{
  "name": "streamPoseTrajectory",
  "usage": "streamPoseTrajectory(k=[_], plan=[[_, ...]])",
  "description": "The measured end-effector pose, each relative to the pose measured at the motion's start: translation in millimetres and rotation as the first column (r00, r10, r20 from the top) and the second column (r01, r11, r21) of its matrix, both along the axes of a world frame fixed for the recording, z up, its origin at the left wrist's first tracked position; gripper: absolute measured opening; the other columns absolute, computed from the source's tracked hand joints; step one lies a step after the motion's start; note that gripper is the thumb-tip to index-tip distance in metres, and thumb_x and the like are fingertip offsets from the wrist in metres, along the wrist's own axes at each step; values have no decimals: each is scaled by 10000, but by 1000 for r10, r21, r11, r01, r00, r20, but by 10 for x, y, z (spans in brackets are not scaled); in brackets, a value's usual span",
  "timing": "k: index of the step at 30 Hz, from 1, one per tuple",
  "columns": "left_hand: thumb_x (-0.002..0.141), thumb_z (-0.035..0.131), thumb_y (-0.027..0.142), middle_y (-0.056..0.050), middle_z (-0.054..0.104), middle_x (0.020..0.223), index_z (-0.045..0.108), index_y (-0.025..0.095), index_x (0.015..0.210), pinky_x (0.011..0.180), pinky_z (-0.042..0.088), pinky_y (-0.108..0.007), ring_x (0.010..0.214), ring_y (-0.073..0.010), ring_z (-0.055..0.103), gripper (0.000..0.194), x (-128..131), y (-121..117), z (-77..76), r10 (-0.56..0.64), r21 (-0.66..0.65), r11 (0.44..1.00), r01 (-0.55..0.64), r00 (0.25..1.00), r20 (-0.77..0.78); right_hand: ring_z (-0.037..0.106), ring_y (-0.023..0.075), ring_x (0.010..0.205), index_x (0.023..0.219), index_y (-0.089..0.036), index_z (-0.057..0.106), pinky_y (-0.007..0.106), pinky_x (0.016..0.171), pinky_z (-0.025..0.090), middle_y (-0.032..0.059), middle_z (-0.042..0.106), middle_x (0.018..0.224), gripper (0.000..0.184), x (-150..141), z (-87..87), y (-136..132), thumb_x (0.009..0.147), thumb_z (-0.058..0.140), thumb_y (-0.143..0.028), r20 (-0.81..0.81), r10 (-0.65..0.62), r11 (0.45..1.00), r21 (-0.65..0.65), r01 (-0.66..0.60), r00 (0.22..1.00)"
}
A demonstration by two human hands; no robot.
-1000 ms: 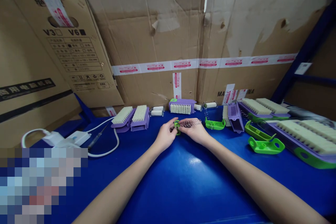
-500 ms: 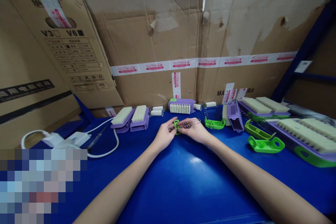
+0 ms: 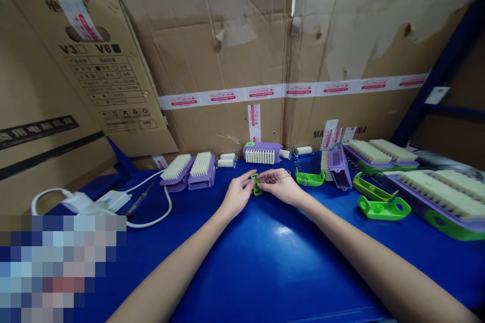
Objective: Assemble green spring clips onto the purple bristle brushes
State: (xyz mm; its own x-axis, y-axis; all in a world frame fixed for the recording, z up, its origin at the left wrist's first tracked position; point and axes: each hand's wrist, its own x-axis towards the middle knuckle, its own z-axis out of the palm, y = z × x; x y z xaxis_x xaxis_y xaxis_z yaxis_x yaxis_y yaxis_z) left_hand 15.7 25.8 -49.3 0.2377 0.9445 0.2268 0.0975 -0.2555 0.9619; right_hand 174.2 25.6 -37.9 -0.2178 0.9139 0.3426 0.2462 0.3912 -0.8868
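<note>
A small green plastic piece (image 3: 256, 184) is held just above or against the blue counter (image 3: 280, 262), between the two hands; which of the two cannot be told. Its left side is pinched by the thumb and fingers of the left hand (image 3: 238, 194), and its right side is gripped by the closed fingertips of the right hand (image 3: 283, 187). A metal coil spring (image 3: 276, 176) is laid lengthwise across the fingers of the right hand. Behind the hands, a purple brush (image 3: 261, 155) is set on its side, with its pale bristles facing the hands. It is flanked by clear cylinders with white contents (image 3: 226, 160) on the left and by a similar cylinder (image 3: 303, 151) on the right. Farther left, two purple brush heads (image 3: 189, 167) are placed side by side, bristles up, near a screwdriver (image 3: 139, 202) and a white power strip (image 3: 113, 202). To the right, a green bracket (image 3: 310, 178) is seen beside a tilted purple brush (image 3: 340, 167), and two more green brackets (image 3: 384, 209) are placed near larger green-and-purple brushes (image 3: 439, 197). The back of the counter is lined by taped cardboard (image 3: 227, 60). The lower left corner is hidden by pixelation.
</note>
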Motion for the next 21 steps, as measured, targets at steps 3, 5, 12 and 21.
streamPoseTrajectory(k=[3,5,12,21], plan=[[812,519,165,-81,713,916,559,109,1206,677,507,-240,780,-154,652,400,-1,3,-2,1,-4,1000,-1,1000,1,645,161,674,828,-125,697,267,621,518,73,710,785,209,11,3,-8,671,648,-255,37,14,999,42,-16,999],[811,530,175,-83,712,917,554,111,1212,689,513,-251,789,-160,655,407,-5,8,-7,-10,-9,1000,10,1000,5,645,159,685,840,-133,701,266,627,518,71,707,807,201,23,4,-14,679,642,-238,71,24,997,78,-30,997],[777,558,104,-122,698,994,532,89,1229,900,481,-369,963,-217,643,453,-13,9,5,-57,-61,996,57,998,17,632,142,682,871,-137,709,260,650,514,63,682,816,211,73,1,-7,684,631,-196,115,58,991,109,-71,992],[753,518,13,-127,670,1083,525,88,1219,989,428,-388,1046,-209,615,472,17,9,14,-55,-63,996,58,997,50,632,156,710,841,-151,709,270,674,510,64,670,830,172,15,52,-69,693,624,-169,178,-54,986,166,24,982]])
